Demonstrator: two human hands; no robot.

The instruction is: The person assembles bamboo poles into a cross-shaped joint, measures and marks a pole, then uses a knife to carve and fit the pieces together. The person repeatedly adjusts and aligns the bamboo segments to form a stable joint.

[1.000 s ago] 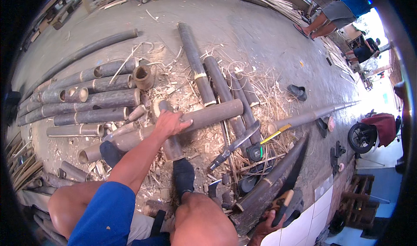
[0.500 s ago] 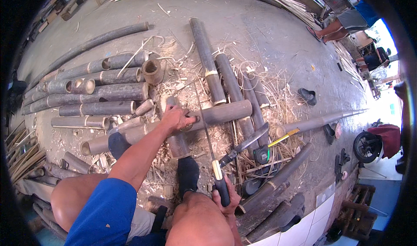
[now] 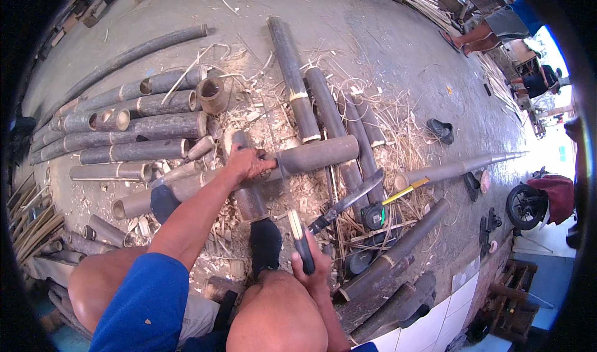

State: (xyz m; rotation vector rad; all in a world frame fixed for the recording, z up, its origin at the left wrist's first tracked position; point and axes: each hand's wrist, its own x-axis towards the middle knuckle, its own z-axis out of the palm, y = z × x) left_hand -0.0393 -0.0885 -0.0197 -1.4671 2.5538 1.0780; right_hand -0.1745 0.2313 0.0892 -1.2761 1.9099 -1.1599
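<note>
A brown bamboo pole lies crosswise in front of me, resting over another bamboo piece. Fingers curled, my left hand grips the crosswise pole just left of where the blade crosses it. My right hand is closed round the dark handle of a handsaw. The thin saw blade runs away from me across the pole, its far part blurred. How deep it sits in the bamboo I cannot tell. My dark-covered foot is beside the lower bamboo piece.
A machete and a yellow tape measure lie right of the saw. Several cut bamboo poles lie at the left. Shavings litter the floor. A person stands at the far right, near a loose black shoe.
My right hand and the saw have moved forward and slightly left across the pole. My left hand keeps its grip, and the whole view has shifted a little.
</note>
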